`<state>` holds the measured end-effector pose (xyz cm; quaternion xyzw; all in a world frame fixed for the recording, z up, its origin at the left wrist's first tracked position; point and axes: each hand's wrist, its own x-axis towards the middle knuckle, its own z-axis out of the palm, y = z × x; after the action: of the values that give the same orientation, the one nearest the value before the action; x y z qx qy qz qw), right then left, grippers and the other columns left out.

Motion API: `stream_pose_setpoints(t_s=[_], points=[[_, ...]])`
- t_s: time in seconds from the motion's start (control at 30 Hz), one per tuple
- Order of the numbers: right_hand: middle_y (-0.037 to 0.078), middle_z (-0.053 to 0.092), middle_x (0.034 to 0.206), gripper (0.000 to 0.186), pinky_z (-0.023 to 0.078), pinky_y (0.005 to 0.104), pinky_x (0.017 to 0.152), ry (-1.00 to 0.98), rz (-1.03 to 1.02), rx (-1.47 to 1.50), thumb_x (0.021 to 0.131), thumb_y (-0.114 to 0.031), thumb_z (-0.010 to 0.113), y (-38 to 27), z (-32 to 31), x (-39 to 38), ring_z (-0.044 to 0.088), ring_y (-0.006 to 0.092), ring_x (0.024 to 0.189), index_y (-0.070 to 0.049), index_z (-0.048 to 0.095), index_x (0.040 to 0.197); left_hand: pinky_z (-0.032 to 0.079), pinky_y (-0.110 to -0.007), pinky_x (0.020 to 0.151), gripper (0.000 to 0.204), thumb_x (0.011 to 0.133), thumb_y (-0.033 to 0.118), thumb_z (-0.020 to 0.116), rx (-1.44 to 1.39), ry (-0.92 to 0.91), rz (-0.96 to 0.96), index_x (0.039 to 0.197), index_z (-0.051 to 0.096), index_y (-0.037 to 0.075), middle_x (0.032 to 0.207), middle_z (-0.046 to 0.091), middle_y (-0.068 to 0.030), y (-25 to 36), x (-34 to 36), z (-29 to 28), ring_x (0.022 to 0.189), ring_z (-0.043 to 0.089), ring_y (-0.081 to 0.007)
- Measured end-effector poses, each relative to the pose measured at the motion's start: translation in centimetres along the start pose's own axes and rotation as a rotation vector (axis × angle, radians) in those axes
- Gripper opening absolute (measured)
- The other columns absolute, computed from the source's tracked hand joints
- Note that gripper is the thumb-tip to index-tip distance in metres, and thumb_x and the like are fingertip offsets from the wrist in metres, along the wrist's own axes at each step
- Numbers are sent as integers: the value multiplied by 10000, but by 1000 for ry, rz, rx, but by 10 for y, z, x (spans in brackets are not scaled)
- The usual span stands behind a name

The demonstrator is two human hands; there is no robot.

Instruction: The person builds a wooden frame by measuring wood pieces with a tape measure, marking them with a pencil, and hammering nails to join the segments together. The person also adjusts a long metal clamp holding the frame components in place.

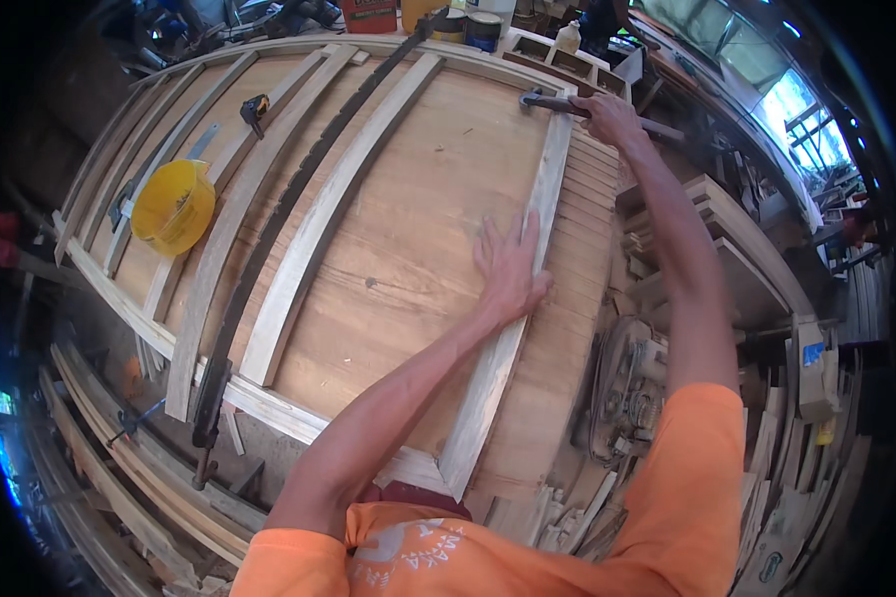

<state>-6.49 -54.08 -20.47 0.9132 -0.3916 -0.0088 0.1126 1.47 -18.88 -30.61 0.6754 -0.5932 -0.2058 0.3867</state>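
My right hand (610,119) is closed around the handle of a hammer (657,128). The hammer's dark head lies at the far end of a pale wooden strip (488,398). This strip runs along the right side of a wide plywood panel (408,239). My left hand (513,264) rests with spread fingers across the strip and the plywood beside it. Further left, a long dark bar clamp (269,229) spans the panel between two loose wooden slats (343,209).
A yellow bucket (173,207) and a yellow-black tool (255,112) sit on the left of the panel. Paint cans (483,30) stand past the far edge. Stacked boards (119,448) lie at lower left; a machine with a motor (632,388) stands at right.
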Motion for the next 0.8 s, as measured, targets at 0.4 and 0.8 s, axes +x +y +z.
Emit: stream_pose_setpoints(t_s=[0.4,0.8], points=[[118,734,1267,525,570,500,998,111,-39,-2,909,-203,710,19,12,22,690,354,1192,-304,668,1423,65,-694,1235,1031,808,262,730,69,29,-21,1680,215,69,1700,284,-251,-6,3,3,1538,148,-619],[191,760,1042,500,572,439,761,243,612,755,993,-440,624,-112,-159,-367,733,285,892,-46,664,1299,298,-669,1172,947,825,299,754,74,162,194,1591,311,-39,1473,501,-343,-25,10,24,1421,435,-478]])
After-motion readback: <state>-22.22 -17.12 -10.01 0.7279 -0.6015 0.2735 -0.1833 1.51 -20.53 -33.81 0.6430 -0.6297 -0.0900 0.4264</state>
